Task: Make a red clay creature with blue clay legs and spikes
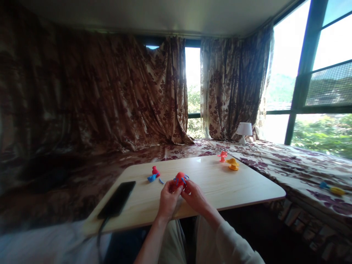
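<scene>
Between my two hands, over the near part of the table, is a rounded red clay figure (180,176) with thin blue strips over it. My left hand (168,194) grips it from the left, thumb at its front. From the right, my right hand (194,194) pinches its lower side with fingers curled around it. The underside is hidden by my fingers. Just left of my hands lies a small blue clay strip (161,181). Farther left are a blue clay lump (151,178) and a dark pink clay piece (155,171), which touch each other.
A black phone-like slab (118,200) with a cable lies on the left of the pale wooden table (203,172). At the back right stand a coral clay figure (222,156) and a yellow one (232,164). A white lamp (244,131) is beyond, near the windows.
</scene>
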Available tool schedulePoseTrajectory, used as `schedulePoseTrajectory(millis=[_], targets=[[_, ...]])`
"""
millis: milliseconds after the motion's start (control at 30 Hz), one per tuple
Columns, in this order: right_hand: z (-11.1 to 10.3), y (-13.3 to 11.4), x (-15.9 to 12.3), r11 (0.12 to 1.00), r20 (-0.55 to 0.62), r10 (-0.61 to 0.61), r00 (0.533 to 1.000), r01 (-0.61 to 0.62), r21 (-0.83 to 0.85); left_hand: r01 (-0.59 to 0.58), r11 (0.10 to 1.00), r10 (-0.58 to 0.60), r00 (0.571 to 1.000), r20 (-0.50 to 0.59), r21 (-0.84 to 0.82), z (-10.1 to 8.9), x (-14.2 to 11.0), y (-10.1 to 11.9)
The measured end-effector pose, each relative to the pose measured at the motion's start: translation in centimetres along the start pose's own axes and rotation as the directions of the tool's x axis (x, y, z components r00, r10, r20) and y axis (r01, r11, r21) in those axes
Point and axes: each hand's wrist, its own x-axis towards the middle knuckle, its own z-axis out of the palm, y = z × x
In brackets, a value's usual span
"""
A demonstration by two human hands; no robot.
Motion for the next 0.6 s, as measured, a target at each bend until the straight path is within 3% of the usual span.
schedulePoseTrajectory(millis=[233,300,367,433,500,600], targets=[[-0.5,-0.1,0.2,0.971,0.006,0.105,0.994,-0.104,0.215,-0.051,0.989,0.063,0.994,-0.087,0.136,-0.1,0.0,0.3],[-0.6,-0.3,0.2,0.958,0.034,0.109,0.993,-0.114,0.262,-0.138,0.959,0.169,0.98,-0.108,0.247,-0.2,0.0,0.4],[-0.7,-0.3,0.2,0.948,0.061,0.109,0.992,-0.122,0.294,-0.307,0.852,0.367,0.928,-0.065,0.424,-0.3,0.0,0.7],[-0.6,-0.3,0.2,0.941,0.079,0.108,0.991,-0.128,0.312,-0.47,0.662,0.552,0.833,0.045,0.584,-0.3,0.1,1.2],[-0.5,-0.2,0.2,0.936,0.091,0.106,0.99,-0.13,0.327,-0.547,0.492,0.64,0.755,0.144,0.677,-0.3,0.3,1.8],[-0.4,-0.2,0.1,0.926,0.099,0.098,0.99,-0.127,0.356,-0.555,0.332,0.664,0.712,0.229,0.763,-0.1,0.7,2.8]])
